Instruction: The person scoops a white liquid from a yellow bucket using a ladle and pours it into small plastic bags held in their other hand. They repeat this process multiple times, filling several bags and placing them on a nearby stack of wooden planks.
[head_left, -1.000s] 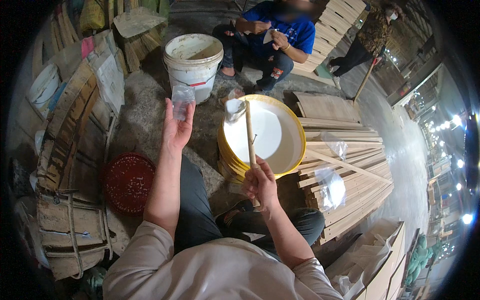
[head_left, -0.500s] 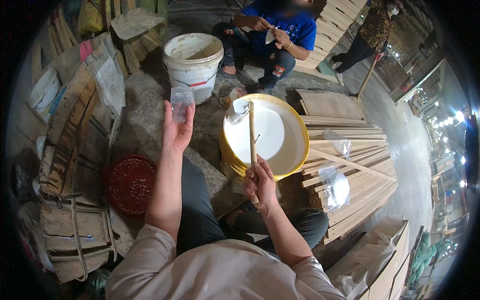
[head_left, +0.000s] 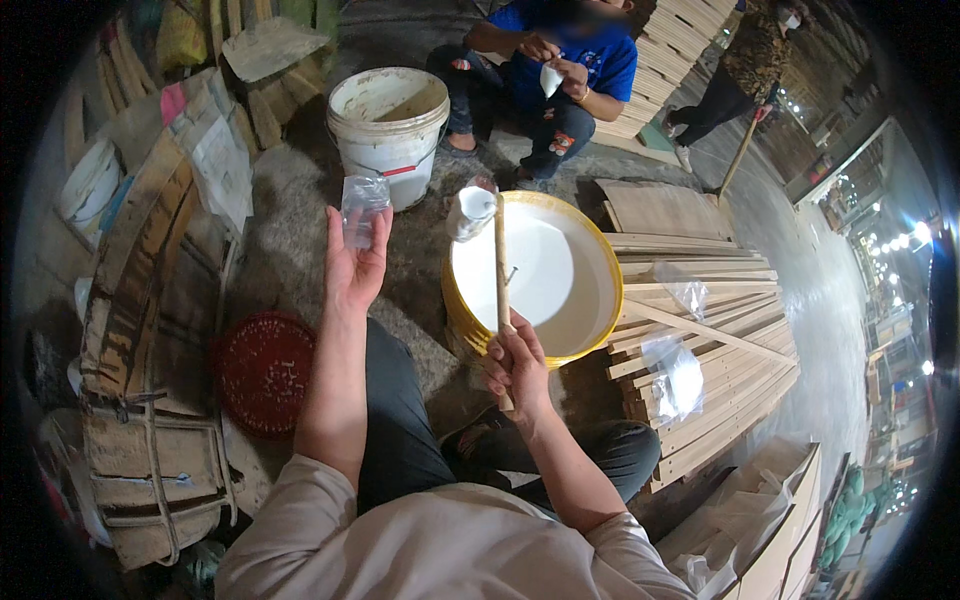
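Observation:
My left hand (head_left: 355,262) grips a clear plastic bag (head_left: 364,208) between thumb and fingers, palm up, in front of the white bucket. My right hand (head_left: 518,364) is wrapped round the wooden handle of a ladle (head_left: 502,265), a nail sticking out of its side. The ladle's white-coated cup (head_left: 470,216) holds white liquid and stands at the left rim of a yellow bucket (head_left: 457,305). Thick white liquid (head_left: 535,260) fills much of that bucket. A gap separates cup and bag.
A white bucket (head_left: 385,130) stands ahead; a dark red basin or lid (head_left: 265,375) lies left. Wooden slats (head_left: 720,400) with clear bags are stacked right. A co-worker in blue (head_left: 560,70) sits opposite, holding a small white-filled bag; another person (head_left: 745,75) stands behind with a pole.
The ladle's cup has shifted left, from over the yellow bucket to its left rim. My left hand keeps the bag in nearly the same place. The co-worker's small bag now hangs lower.

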